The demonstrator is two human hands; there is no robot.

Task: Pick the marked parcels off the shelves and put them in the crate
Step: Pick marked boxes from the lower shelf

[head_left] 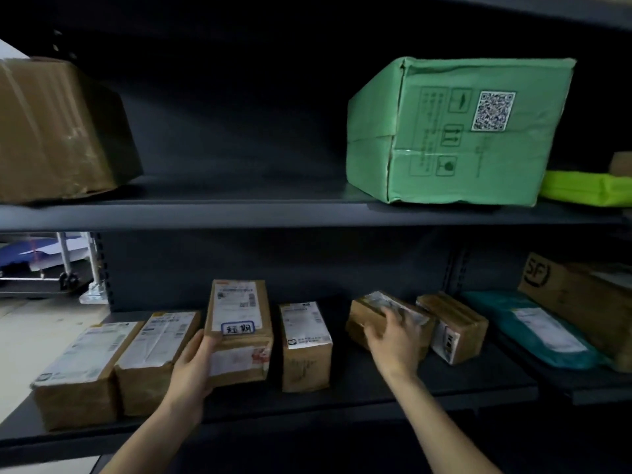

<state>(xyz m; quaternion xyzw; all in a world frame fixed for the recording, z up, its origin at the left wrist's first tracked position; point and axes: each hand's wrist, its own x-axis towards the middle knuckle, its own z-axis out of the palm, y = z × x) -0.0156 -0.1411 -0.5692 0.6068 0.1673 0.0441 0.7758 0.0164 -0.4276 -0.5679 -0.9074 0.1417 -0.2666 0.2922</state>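
Left hand (193, 367): grips the near left corner of the stamped parcel (239, 333). The thumb lies on the top face. The fingers are pressed together and wrap the left side.

Stamped parcel: third from the left on the lower shelf (376, 384). A blue-framed stamp sits on its white label. Its far end stands higher than the neighbouring parcels. Whether its near end is clear of the shelf cannot be determined.

Right hand (393, 340): holds the fifth parcel (362, 318). The fingers are slightly spread and curl over its top. The thumb rests against the near face. The hand is blurred, so the finer finger position cannot be told. The fifth parcel sits tilted.

Lower shelf, left to right:
- first parcel (78, 371) and second parcel (154, 354), touching each other, white labels on top
- stamped parcel, just beside the second
- fourth parcel (304, 343), standing apart
- fifth parcel
- sixth parcel (455, 326), just beside the fifth
- teal bag (537, 330), lying flat
- SF box (581, 295), behind the bag

Upper shelf (239, 217):
- brown box (58, 131) at the left
- green box (455, 131) at the right, with a QR code on its front
- lime bag (588, 188), just beside the green box

Beyond the rack at the left: a trolley (44, 268) on a pale floor.
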